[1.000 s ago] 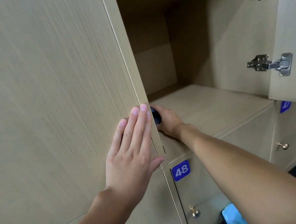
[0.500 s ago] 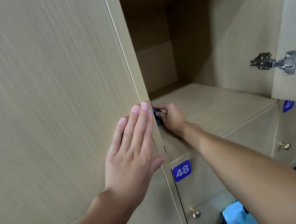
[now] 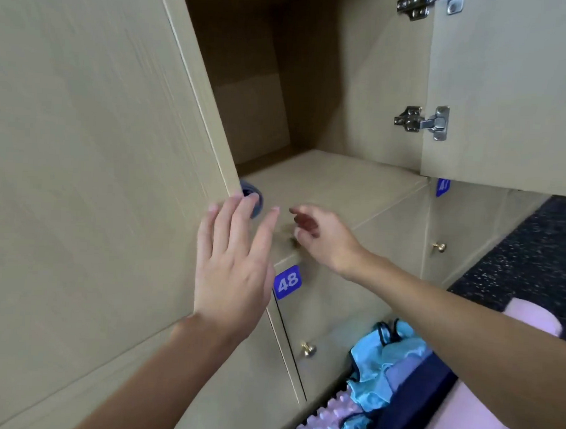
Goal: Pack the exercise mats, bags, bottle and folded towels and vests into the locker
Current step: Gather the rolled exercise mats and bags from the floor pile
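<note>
nearest, at 5 o'clock, a heap lies low against the lockers: a pink knobbly mat [image 3: 330, 420], a light blue cloth [image 3: 382, 357] with dark trim, a navy piece [image 3: 413, 401] and a pink roll [image 3: 471, 421]. the right forearm crosses above them. more pink shows beyond it at 4 o'clock on the dark speckled floor [image 3: 535, 253]; whether that is the same roll cannot be told.

at 6 o'clock a closed door carries a blue plate 48 [image 3: 287, 281] and a brass knob [image 3: 308, 349].

the left hand [image 3: 233, 264] is raised just left of centre, fingers straight and fanned wide, holding nothing. its fingertips reach the front edge of the tall side panel [image 3: 97, 171]; blur hides whether they touch it. the right hand [image 3: 319, 239] hangs just right of centre over the front edge of the shelf [image 3: 326, 180], fingers loosely bent and parted, holding nothing. the two hands are near each other but apart.

just past the left fingertips, at 10 o'clock close to centre, a dark blue round thing [image 3: 255, 198] sits in the left front corner of the shelf, half hidden behind the panel edge; what it is cannot be told.

from there the locker [image 3: 249, 81] opens wide and deep toward 12 o'clock, the shelf running back to a shadowed rear wall. at 2 o'clock its door [image 3: 511, 95] stands swung out on two metal hinges [image 3: 422, 121], its lower edge above a second closed door with a small knob [image 3: 440, 246].
</note>
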A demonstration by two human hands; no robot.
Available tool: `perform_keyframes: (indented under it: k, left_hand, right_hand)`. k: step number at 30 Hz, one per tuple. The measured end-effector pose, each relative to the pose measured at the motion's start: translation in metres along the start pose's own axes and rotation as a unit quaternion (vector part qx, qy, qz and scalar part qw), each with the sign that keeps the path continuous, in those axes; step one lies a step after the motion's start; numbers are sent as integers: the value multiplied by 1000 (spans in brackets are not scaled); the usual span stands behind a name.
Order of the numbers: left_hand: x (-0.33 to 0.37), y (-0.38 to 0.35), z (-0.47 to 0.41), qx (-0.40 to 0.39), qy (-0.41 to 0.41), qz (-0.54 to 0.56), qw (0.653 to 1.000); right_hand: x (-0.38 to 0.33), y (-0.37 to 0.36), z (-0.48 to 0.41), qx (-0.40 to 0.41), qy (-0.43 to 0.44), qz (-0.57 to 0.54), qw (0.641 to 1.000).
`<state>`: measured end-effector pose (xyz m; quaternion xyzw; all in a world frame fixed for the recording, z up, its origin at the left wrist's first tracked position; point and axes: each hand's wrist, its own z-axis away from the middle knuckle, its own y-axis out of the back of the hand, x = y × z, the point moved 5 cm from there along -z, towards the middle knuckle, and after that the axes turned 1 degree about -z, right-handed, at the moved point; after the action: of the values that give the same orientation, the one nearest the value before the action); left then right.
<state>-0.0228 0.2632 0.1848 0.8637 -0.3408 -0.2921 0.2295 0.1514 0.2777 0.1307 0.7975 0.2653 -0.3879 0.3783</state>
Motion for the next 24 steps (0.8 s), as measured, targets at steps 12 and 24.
perform_keyframes:
  k: [12,24]
  left_hand:
    - [216,-100,91,-458,-47,374,805]
    - [296,-155,172,-588,-40,427,686]
  right_hand:
    - [140,104,287,130,-313,134,931]
    - [211,64,368,179,-482,-6,857]
